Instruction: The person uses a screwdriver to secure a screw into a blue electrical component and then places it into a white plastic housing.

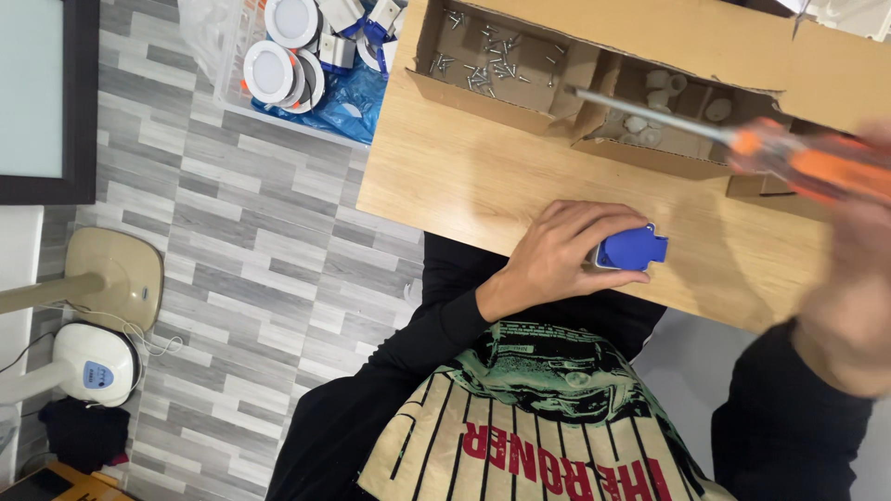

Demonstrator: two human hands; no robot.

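Observation:
My left hand (561, 252) rests on the wooden table (464, 176) and grips a small blue plastic part (633, 249) with a white side, near the table's front edge. My right hand (858, 278), blurred at the right edge, holds an orange-handled screwdriver (789, 158). Its metal shaft points left, and the tip hovers over the cardboard box (650, 46) at the back of the table, well above the blue part.
The cardboard box has a compartment of loose screws (483, 60) and one of small white fittings (650, 102). Left of the table, a bin holds round white lamps (278, 56) and blue plastic. A fan base (111, 274) and a white device (93, 366) stand on the floor.

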